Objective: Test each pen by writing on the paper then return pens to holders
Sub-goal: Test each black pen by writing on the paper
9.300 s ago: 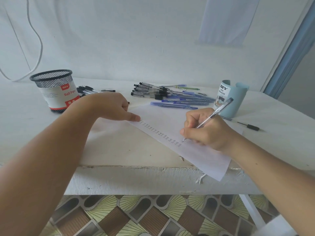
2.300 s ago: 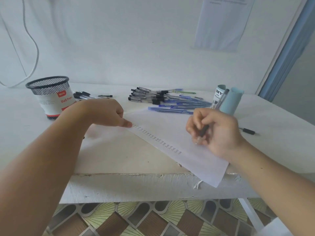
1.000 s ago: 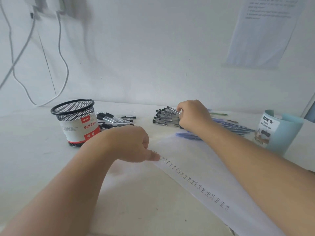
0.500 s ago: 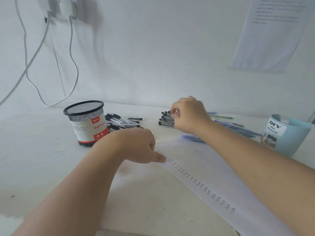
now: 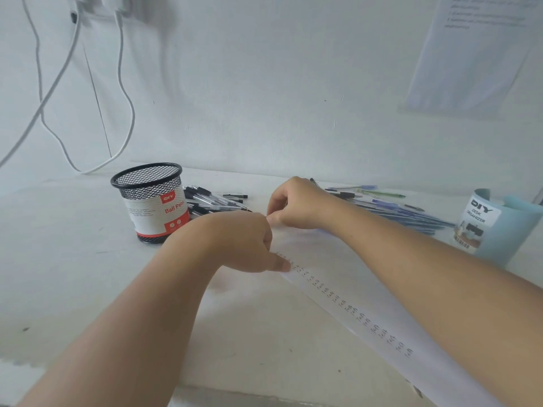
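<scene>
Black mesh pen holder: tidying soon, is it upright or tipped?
Upright: the black mesh pen holder stands on its base, rim facing up.

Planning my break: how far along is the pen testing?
Done: a long row of test marks runs along the white paper sheet. In hand: the left hand pins the sheet while the right hand seems to pinch a black pen. Left: loose pen piles lie outside the black mesh holder, none visible inside.

**Right hand back from the pile**

The right hand has left the heap of pens and drawn in beside the left hand, now curled round a black pen poking up behind its knuckles.
</scene>
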Tool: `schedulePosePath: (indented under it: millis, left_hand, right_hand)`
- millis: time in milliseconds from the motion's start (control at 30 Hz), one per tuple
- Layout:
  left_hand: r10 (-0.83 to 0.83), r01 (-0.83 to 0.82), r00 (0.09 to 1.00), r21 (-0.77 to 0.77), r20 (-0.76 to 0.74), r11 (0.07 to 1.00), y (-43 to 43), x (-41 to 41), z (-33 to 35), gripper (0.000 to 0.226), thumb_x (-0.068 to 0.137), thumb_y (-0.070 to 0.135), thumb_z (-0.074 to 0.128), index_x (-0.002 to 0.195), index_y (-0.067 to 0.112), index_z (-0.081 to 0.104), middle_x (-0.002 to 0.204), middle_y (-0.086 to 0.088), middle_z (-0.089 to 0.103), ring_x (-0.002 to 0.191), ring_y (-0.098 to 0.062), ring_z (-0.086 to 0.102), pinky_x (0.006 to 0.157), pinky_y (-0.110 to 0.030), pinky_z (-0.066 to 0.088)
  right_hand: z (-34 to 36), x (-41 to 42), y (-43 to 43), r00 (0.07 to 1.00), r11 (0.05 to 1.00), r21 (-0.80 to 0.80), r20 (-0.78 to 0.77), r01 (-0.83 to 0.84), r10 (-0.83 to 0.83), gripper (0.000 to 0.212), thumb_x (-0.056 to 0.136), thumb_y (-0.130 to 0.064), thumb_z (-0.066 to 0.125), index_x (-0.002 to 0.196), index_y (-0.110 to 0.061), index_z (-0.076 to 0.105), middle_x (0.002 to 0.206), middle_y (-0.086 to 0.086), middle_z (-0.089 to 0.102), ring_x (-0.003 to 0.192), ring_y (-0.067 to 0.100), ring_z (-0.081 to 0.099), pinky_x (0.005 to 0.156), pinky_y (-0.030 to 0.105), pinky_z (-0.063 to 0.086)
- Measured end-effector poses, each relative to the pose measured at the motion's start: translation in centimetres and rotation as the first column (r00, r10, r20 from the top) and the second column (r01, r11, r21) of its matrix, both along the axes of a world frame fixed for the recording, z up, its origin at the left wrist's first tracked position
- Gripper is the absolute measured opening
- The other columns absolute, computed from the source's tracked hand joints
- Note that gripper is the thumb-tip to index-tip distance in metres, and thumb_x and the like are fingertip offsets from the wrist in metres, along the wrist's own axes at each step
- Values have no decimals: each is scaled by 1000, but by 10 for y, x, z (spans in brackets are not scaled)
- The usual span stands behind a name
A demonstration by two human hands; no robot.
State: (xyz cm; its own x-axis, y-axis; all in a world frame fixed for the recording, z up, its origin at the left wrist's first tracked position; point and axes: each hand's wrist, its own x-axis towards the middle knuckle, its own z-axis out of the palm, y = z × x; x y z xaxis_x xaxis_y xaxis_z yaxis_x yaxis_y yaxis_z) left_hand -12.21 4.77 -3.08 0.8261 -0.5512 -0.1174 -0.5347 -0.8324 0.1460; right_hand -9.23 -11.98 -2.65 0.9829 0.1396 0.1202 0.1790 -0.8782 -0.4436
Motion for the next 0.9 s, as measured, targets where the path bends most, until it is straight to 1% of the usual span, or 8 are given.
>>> schedulePosePath:
  millis: [167,300,433,500,600,700,800,900]
  left_hand:
    - [9,-9,1000,10,11,1000,0,0,1,49,86,71,63,77,22,61,78,9,61,71,-8,55,62,-28,38]
    - [6,-6,1000,13,6,1000,0,-2,2,50,87,70,63,75,22,58,75,9,57,68,-10,53,61,-27,37]
    - [7,-8,1000,18,15,1000,0,-4,2,50,87,69,63,75,21,58,77,7,58,69,-12,53,62,-28,38]
    - [1,-2,1000,20,24,1000,0,-3,1,50,87,68,63,75,20,58,80,5,60,71,-14,54,64,-28,39]
    - [9,-10,999,17,35,1000,-1,-4,0,50,88,69,62,77,20,60,89,4,66,77,-15,59,68,-28,41]
    - [22,-22,998,11,54,1000,-2,-6,-1,57,86,74,59,77,18,60,84,4,63,73,-14,58,66,-29,40]
    - [25,-25,998,4,49,1000,-3,-6,-1,58,84,75,61,74,17,58,72,5,55,65,-14,52,62,-28,37]
    - [23,-23,998,4,50,1000,-3,-6,-1,57,84,74,62,74,17,58,70,6,54,64,-13,51,61,-28,35]
  right_hand:
    - [16,-17,-26,992,914,392,14,107,-123,3,83,-18,77,84,-16,76,79,-5,71,72,10,63,66,26,49]
    - [34,-47,-37,987,469,877,-29,100,-157,7,96,-16,65,91,-17,60,89,7,75,81,25,71,70,36,47]
    - [43,-82,-44,984,151,988,8,20,-178,9,106,-25,51,97,-22,53,72,5,59,57,24,53,60,33,44]
    - [44,-101,-47,989,131,991,9,11,-147,15,105,-31,51,93,-22,53,65,2,46,52,17,25,53,26,24]
    - [42,-130,-51,996,119,992,-33,42,-80,21,94,-30,51,78,-18,55,61,3,39,54,18,10,51,28,11]
    - [39,-155,-58,999,72,997,-42,42,-6,18,86,-29,50,76,-15,56,66,4,42,51,17,17,51,28,10]
    - [34,-170,-64,998,165,985,-60,57,13,27,82,-38,67,83,-13,59,76,3,55,50,11,28,43,24,14]
    - [26,-178,-67,984,247,953,-165,175,-59,22,81,-22,71,74,-8,56,79,7,60,40,4,26,33,16,18]
